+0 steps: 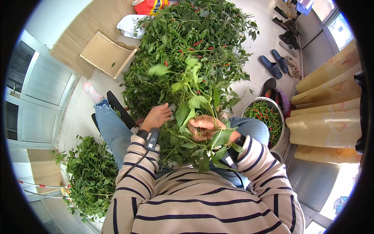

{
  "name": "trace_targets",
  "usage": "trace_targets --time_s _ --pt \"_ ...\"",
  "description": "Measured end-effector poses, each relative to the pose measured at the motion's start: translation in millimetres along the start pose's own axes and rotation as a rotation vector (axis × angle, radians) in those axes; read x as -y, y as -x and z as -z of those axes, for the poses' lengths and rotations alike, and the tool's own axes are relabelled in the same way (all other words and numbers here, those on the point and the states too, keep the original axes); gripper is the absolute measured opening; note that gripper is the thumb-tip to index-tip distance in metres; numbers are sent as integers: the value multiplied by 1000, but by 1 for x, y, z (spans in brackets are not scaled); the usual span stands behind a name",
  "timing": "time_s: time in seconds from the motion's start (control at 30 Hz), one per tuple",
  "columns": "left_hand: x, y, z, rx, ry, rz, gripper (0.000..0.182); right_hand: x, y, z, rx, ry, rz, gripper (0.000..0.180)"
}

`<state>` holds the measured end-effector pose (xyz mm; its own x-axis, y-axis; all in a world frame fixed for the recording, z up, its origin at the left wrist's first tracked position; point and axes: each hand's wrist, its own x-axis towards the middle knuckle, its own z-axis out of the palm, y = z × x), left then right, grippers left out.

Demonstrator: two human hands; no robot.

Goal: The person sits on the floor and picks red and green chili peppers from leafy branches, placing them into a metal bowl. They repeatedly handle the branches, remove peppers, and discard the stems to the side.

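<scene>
A leafy green pepper branch (194, 102) stands up from my right hand (204, 127), whose fingers are closed around its stems over my lap. To the left, my left hand (158, 115) is held palm down with its fingers apart, beside the leaves and holding nothing that shows. Right in front of me a large heap of cut pepper plants (187, 44) with red chili peppers among the leaves covers the floor. More leafy stems lie between my thighs, under my hands. A metal basin (282, 128) of green and red chili peppers stands beyond my right knee.
A second heap of pepper plants (90, 175) lies at the lower left. A woven-seat stool (108, 52) stands at the upper left, near a white bag (130, 25). Blue slippers (270, 66) and other shoes line the right side, by yellow curtains (324, 125).
</scene>
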<state>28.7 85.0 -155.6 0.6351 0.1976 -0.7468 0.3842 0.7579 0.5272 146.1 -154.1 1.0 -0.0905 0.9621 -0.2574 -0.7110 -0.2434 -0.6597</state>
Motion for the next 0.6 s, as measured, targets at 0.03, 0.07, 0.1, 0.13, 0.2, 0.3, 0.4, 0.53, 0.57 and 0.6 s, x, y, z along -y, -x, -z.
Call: trace_targets --time_s 0.03,0.07,0.1,0.13,0.2,0.3,0.4,0.53,0.57,0.6 --pt "3 -3 -2 95 16 14 48 1 3 -3 22 76 -1 38" --pt "6 -7 -5 154 42 40 45 0 4 -6 43 74 -29 38" --pt "8 -9 -9 147 54 73 42 -1 4 -8 65 81 -47 39" --pt "10 -8 -12 243 11 27 32 -2 9 -10 101 108 -64 40" --pt "15 0 -21 324 -5 -32 28 -5 10 -11 290 50 -105 36" --pt "14 17 -37 308 105 115 29 -12 10 -9 330 112 -128 34" --pt "6 36 -45 267 158 -60 25 -14 16 -6 394 219 105 15" --pt "-7 66 -52 104 227 -370 8 -5 38 5 108 216 414 22" --pt "-13 75 -54 77 249 -428 7 3 44 13 26 189 344 27" --pt "-18 84 -58 84 208 -487 6 10 51 22 -188 107 171 31"
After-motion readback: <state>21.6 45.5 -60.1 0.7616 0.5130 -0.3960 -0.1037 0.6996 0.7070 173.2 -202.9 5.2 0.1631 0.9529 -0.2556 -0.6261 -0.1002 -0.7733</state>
